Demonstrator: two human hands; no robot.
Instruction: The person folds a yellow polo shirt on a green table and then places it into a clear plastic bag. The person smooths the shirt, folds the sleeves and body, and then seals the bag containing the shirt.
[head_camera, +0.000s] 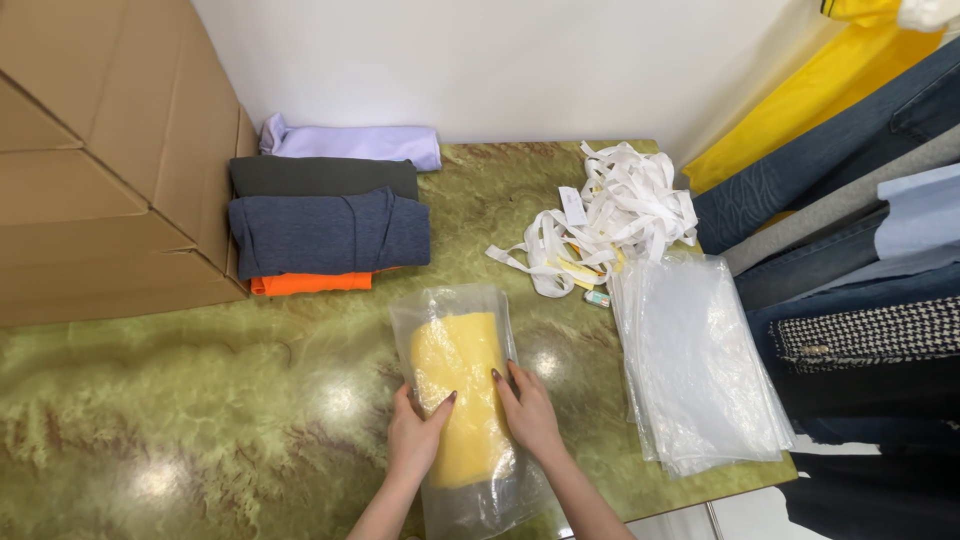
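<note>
Both hands, left hand (415, 440) and right hand (528, 412), fingers spread, press flat on the bagged yellow cloth (462, 390): seemingly soft, light, slippery film, best gripped at the sides.

Folded garments (330, 232), cardboard boxes (100, 160), white ribbons (610, 215), plastic bags (700, 370).

The desk (200, 400) lies open to the left of the bagged yellow cloth (462, 395). Behind that room, folded clothes (328, 230) and cardboard boxes (100, 150) block the way. On the right, a stack of clear bags (700, 360) and tangled white strips (620, 215) leave only a narrow lane.
</note>
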